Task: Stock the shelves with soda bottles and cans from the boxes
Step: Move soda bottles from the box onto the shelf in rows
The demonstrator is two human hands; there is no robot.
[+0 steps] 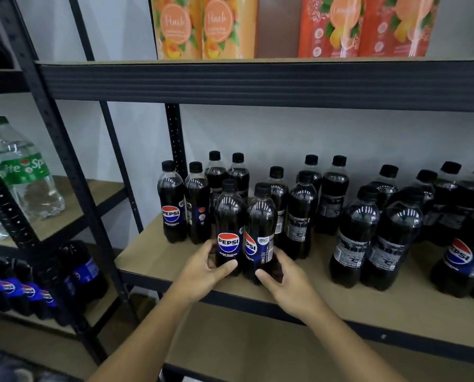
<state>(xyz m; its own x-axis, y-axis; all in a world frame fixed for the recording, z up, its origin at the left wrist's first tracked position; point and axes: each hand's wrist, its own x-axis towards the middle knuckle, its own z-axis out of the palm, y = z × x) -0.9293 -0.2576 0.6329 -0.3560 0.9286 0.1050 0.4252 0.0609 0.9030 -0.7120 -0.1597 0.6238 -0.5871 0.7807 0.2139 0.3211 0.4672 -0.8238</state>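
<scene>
Here, left hand (202, 267), right hand (288, 285), two bottles (229, 232) (260, 232)

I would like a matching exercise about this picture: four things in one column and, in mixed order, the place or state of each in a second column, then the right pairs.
Column 1
1. left hand
2. right hand
3. Sprite bottle
4. peach cartons

Column 2
A. stand on the upper shelf
B. grips the side-turned Pepsi bottle
C. stands on the neighbouring rack, far left
D. grips the front-facing Pepsi bottle

Pairs: 1-D, 2-B, 3-C, 4-A
</scene>
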